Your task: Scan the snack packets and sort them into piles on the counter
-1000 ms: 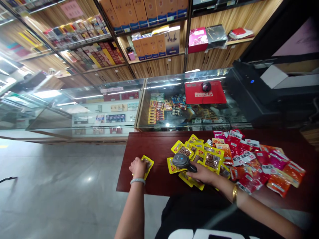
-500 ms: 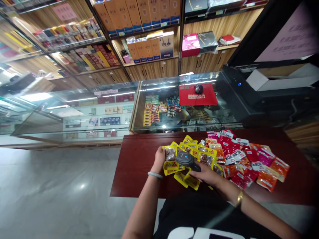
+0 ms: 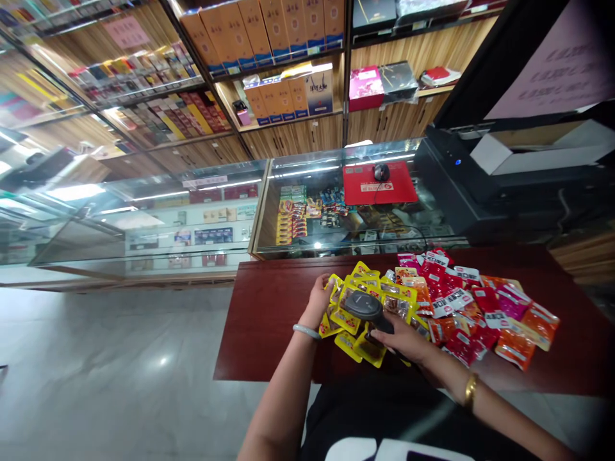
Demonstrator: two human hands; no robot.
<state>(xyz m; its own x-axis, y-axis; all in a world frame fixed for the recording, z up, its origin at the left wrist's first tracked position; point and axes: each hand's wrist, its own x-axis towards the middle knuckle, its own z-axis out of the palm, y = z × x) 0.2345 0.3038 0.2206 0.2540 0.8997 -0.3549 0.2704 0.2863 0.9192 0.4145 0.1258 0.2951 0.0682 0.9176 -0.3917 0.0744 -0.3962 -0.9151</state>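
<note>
My right hand [image 3: 401, 336] is wrapped around the handle of a dark barcode scanner [image 3: 364, 305], whose head hangs over a pile of yellow snack packets [image 3: 398, 305]. At the pile's left edge, my left hand [image 3: 319, 299] is closed on the side of a yellow snack packet [image 3: 335, 286]; its thumb and fingertips are partly hidden. Several yellow packets overlap beneath the scanner. Right of them lies a heap of red, orange and magenta snack packets [image 3: 451, 301], touching the yellow pile.
The packets lie on a dark red tabletop [image 3: 269, 320]. Behind it stands a glass display counter [image 3: 317, 237] with a red mat [image 3: 355, 192] and a black mouse [image 3: 381, 171] on top. A black machine [image 3: 444, 186] carries an open white box [image 3: 504, 160] at the right.
My left hand has moved right and slightly up, closer to the scanner. The scanner has shifted a little right, and the blue light on its head no longer shows.
</note>
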